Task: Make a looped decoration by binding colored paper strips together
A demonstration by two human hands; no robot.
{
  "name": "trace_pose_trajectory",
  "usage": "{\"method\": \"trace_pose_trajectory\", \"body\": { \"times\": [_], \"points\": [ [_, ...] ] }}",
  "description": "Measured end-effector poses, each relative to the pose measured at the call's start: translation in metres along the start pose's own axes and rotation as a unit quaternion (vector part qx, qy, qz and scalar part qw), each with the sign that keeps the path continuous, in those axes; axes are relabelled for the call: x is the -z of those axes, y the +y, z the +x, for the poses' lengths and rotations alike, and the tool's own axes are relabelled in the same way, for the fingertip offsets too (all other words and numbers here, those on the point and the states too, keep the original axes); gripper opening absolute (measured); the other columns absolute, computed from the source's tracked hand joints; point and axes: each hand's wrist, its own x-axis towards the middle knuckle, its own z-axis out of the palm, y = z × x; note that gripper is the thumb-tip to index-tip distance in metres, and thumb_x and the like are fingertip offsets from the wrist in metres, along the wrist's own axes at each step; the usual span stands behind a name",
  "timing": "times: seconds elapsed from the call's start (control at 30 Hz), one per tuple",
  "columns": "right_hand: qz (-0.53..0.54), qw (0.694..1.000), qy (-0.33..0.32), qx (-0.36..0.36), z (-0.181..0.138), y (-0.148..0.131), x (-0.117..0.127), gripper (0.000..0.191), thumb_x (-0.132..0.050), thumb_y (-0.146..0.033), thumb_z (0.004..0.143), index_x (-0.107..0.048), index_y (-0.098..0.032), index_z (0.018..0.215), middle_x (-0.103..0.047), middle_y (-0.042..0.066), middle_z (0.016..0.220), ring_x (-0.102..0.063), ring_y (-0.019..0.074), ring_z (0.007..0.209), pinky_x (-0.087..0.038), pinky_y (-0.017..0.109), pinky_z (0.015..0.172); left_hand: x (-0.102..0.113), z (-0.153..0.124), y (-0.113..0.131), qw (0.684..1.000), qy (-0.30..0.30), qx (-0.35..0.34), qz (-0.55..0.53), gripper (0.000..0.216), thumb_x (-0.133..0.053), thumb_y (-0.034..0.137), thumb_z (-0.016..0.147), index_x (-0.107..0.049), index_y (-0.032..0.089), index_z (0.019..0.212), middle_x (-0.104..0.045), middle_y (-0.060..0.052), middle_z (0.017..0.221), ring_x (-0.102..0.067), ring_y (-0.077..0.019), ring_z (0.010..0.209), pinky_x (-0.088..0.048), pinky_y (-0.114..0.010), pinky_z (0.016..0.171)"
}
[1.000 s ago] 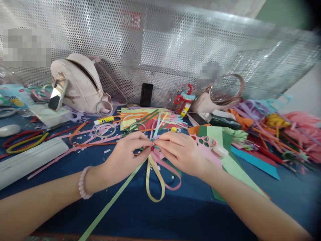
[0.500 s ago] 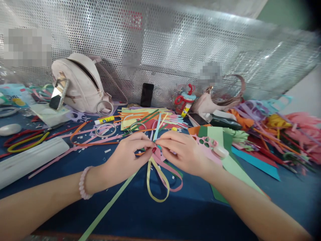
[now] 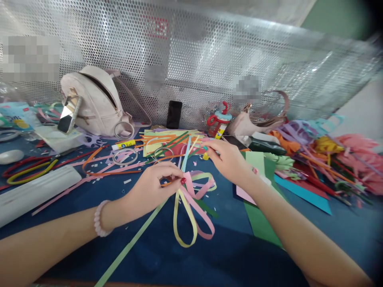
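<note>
My left hand point(image 3: 151, 187), a pink bead bracelet on its wrist, pinches the gathered ends of several paper strip loops. Among them are a yellow loop point(image 3: 174, 223) and a pink loop point(image 3: 206, 218) hanging below the fingers, with another pink and pale green loop to the right. A long pale green paper strip point(image 3: 131, 243) runs from under this hand to the front edge. My right hand point(image 3: 230, 161) reaches forward, fingers extended and slightly apart, over the near end of the cut paper strips point(image 3: 167, 138). Just below its thumb is a small yellow cap point(image 3: 206, 156).
A glue stick point(image 3: 123, 144) and metal rings point(image 3: 125, 156) lie behind my left hand. Scissors point(image 3: 32, 169) and a white roll point(image 3: 38, 195) are at left. Behind stand a backpack point(image 3: 92, 103), a phone point(image 3: 174, 114) and a red cup point(image 3: 218, 123). Green paper point(image 3: 260, 223) lies at right.
My right hand has left the gathered strip ends and moved forward and right to the cut strips. My left hand keeps its pinch; a pink and pale green loop now shows beside it.
</note>
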Motion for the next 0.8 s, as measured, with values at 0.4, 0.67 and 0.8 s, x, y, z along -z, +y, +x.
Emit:
{"method": "trace_pose_trajectory", "body": {
  "times": [0.4, 0.67, 0.8],
  "points": [
    [0.258, 0.958, -0.128, 0.014, -0.007, -0.036, 0.011, 0.008, -0.050, -0.011, 0.079, -0.051, -0.018, 0.075, -0.057, 0.002, 0.081, -0.053, 0.0130, 0.076, -0.043, 0.026, 0.071, -0.001, 0.003, -0.002, 0.996, 0.043, -0.010, -0.075, 0.016, -0.053, 0.010, 0.078, -0.065, 0.016, 0.086, -0.058, -0.005, 0.086, -0.052, -0.0125, 0.073, -0.044, -0.023, 0.064],
    [0.491, 0.852, 0.076, -0.164, 0.004, -0.007, 0.016, 0.013, -0.045, -0.021, 0.080, -0.036, -0.022, 0.071, -0.052, -0.002, 0.063, -0.054, 0.0115, 0.057, -0.046, 0.025, 0.053, 0.003, 0.007, -0.005, 0.943, 0.001, 0.133, -0.306, 0.037, -0.064, 0.018, 0.075, -0.053, 0.020, 0.110, -0.059, -0.001, 0.087, -0.056, -0.0088, 0.072, -0.047, -0.019, 0.064],
    [0.537, 0.822, 0.091, -0.167, 0.007, -0.001, 0.018, 0.022, -0.058, -0.025, 0.076, -0.038, -0.021, 0.067, -0.042, -0.006, 0.057, -0.047, 0.0081, 0.052, -0.041, 0.020, 0.047, 0.003, 0.006, -0.008, 0.914, -0.082, 0.177, -0.356, 0.024, -0.071, 0.021, 0.070, -0.062, 0.016, 0.092, -0.062, 0.000, 0.075, -0.057, -0.0077, 0.065, -0.045, -0.017, 0.060]
  ]
}}
